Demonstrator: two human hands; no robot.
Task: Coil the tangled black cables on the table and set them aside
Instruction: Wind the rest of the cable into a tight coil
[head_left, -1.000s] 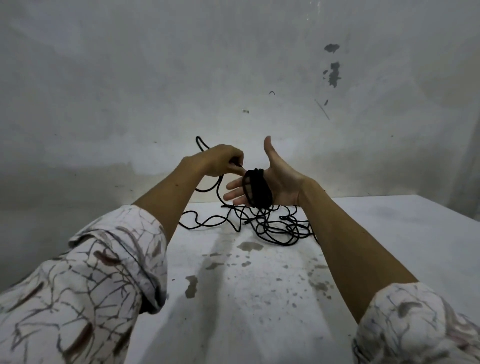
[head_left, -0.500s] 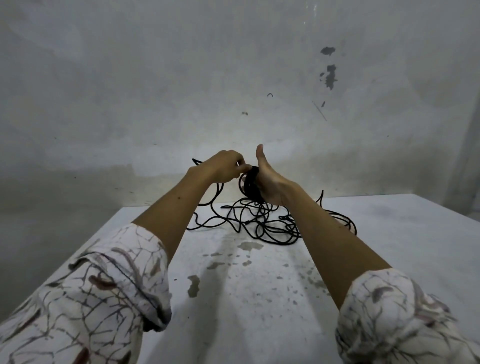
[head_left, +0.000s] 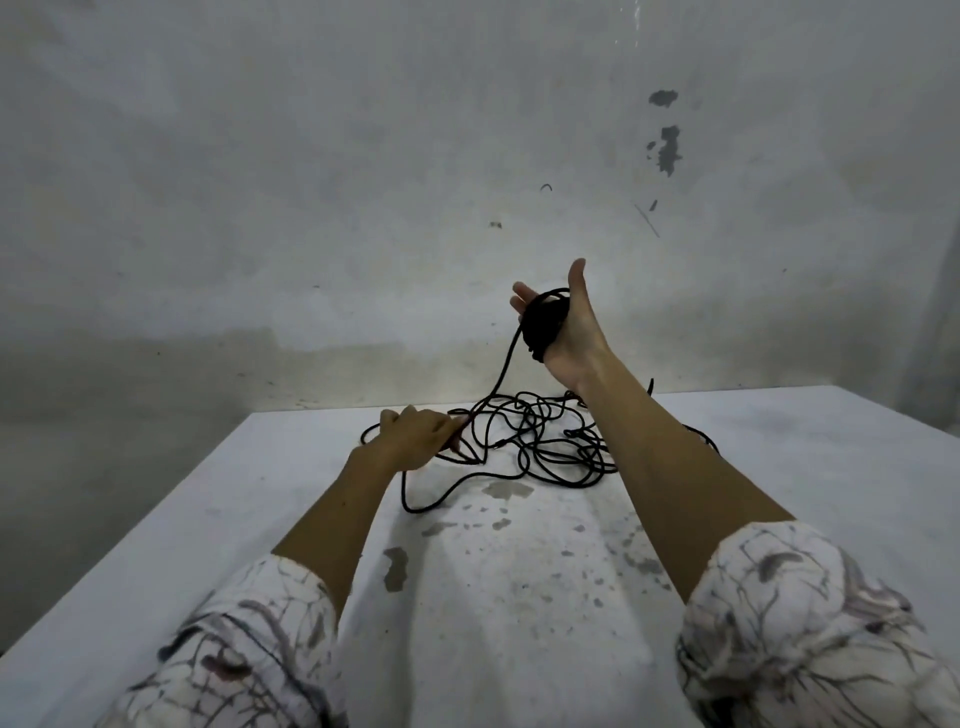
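Observation:
A tangle of thin black cable (head_left: 540, 441) lies at the far end of the white table (head_left: 519, 597). My right hand (head_left: 574, 332) is raised above it, thumb up and fingers straight, with a thick black coil (head_left: 543, 325) wound around the palm. One strand (head_left: 506, 364) runs from that coil down to the pile. My left hand (head_left: 418, 434) is low at the left side of the tangle, fingers curled around a strand just above the tabletop.
The table is stained with grey spots (head_left: 498, 525) in the middle. Its left edge (head_left: 130, 540) drops off to the floor. A bare scuffed wall (head_left: 363, 182) stands right behind the far edge.
My left hand dropped from beside the right palm down to the tangle on the table. My right hand rose higher with the coil, and a strand now stretches between coil and pile.

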